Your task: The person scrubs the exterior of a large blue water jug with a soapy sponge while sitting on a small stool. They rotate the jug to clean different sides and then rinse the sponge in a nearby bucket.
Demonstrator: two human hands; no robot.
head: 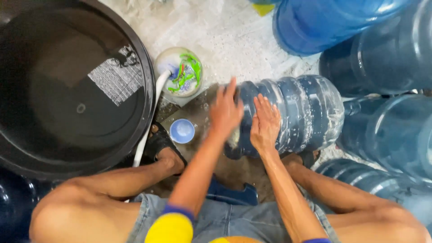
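The person squatted low, knees spread, with both hands on a large translucent blue plastic water jug [292,114] that lay on its side on the wet concrete floor [225,40] just ahead of them. The left hand [225,111] was spread flat, fingers open, pressed against the jug's near end; whether something pale sat under the palm, I could not tell. The right hand [265,123] lay open just beside it, palm down on the ribbed wall, gripping nothing. Just left of the left hand sat a small round blue cap [182,131]. Beyond it stood a small clear bowl holding green and coloured scrubbing pieces [180,72], with a white hose [150,121] running past it. Farther left loomed a big black round tub of water [67,85]. To the right of the hands, more blue water jugs [382,58] crowded together.
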